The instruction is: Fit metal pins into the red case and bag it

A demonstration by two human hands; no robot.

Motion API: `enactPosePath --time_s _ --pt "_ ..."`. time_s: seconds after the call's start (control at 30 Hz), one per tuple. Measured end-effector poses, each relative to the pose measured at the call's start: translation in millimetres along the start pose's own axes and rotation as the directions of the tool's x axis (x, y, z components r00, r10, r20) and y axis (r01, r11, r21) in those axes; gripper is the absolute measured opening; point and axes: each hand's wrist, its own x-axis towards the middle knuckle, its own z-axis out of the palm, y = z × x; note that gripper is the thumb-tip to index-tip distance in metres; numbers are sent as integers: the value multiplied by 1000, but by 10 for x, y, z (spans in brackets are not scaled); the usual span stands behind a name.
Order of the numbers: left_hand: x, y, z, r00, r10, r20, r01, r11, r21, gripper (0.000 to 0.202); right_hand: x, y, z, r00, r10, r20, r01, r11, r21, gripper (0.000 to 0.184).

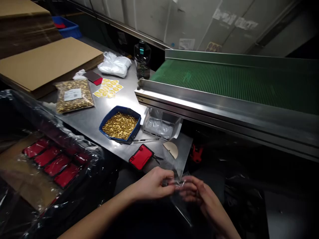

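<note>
Just in front of the table's near edge, my two hands meet on a clear plastic bag (181, 205). My left hand (158, 182) pinches it between thumb and curled fingers. Opposite it, my right hand (196, 192) has its fingers closed on the same film, somewhat blurred. The bag hangs down below the hands, and its lower part fades into the dark. On the table nearest my left hand lies a red and black case (141, 156), with a small dark tool (158, 157) at its side. A pale half-round piece (170, 149) rests near the table's corner.
A blue tray (102, 127) of small gold-coloured pieces stands beside an open box (159, 124) of clear bags. Behind are a filled bag (74, 96), yellow stickers (108, 88) and a bottle (142, 59). A green conveyor (211, 83) borders the right; a lined carton (25, 192) stands left.
</note>
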Motion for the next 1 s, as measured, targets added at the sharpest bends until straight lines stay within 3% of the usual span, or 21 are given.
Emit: enactPosePath --time_s 0.07,0.2,0.27,0.33,0.37,0.4,0.47,0.53,0.57,0.63,0.7,0.77,0.87,0.9,1.0 --pt "83 -64 128 999 -12 38 12 1000 4 26 -132 115 -144 997 71 -15 -72 991 -109 53" --pt "235 -106 267 999 -6 49 6 1000 3 16 -332 233 -253 981 96 -169 -124 979 -162 40" --pt "274 -81 321 992 21 -124 -14 999 50 30 -375 249 -251 965 59 -257 -90 990 -109 39" --pt "270 -21 397 946 69 -317 -33 993 116 34 -377 255 -222 945 19 -325 -47 996 -78 39" --pt "254 17 445 940 72 -332 -37 993 112 31 -367 258 -199 941 1 -338 -29 997 -77 39" --pt "233 55 497 961 46 -274 -32 998 57 28 -350 262 -174 944 -20 -330 -11 996 -91 39" --pt "196 109 597 998 -56 -20 52 985 -162 31 -309 278 -128 964 -64 -260 26 989 -147 38" --pt "177 106 660 979 -132 157 174 939 -297 32 -269 305 -111 981 -85 -174 47 976 -212 39" --pt "173 82 670 974 -162 160 203 937 -284 31 -254 321 -115 985 -87 -150 47 968 -248 41" --pt "166 9 649 976 -209 56 215 965 -148 33 -240 347 -139 967 -112 -227 13 918 -396 44" --pt "152 -66 609 968 -230 -97 232 973 3 28 -244 359 -153 898 -225 -378 -54 796 -603 45" --pt "134 -117 589 950 -240 -199 260 962 80 19 -260 358 -133 850 -343 -400 -65 685 -726 45" --pt "130 -144 593 949 -229 -219 267 950 164 16 -293 364 -68 931 -311 -190 72 669 -739 48" --pt "138 -144 587 946 -226 -232 271 944 187 15 -307 375 -56 947 -280 -160 66 655 -753 50" --pt "165 -124 542 908 -215 -359 312 920 237 16 -345 433 -67 922 -248 -297 -159 457 -875 47"
